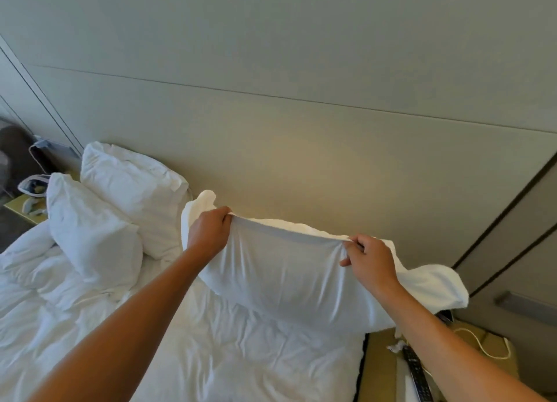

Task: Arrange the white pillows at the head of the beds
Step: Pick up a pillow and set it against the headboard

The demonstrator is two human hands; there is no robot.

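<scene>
Item: white pillow [289, 281], held at 3 o'clock on the bed [211, 356] against the wall [301, 160], our left hand [208, 236] and right hand [372, 261] each in a closed grip pinching its top edge; best lowered level, square beside the two pillows [114, 208] at 9 o'clock.

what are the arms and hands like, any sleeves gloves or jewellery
Both forearms are bare as far as the frame shows: no sleeves in view. The left hand and right hand wear no gloves, and no rings, watch or bracelet show on the visible sides.
</scene>
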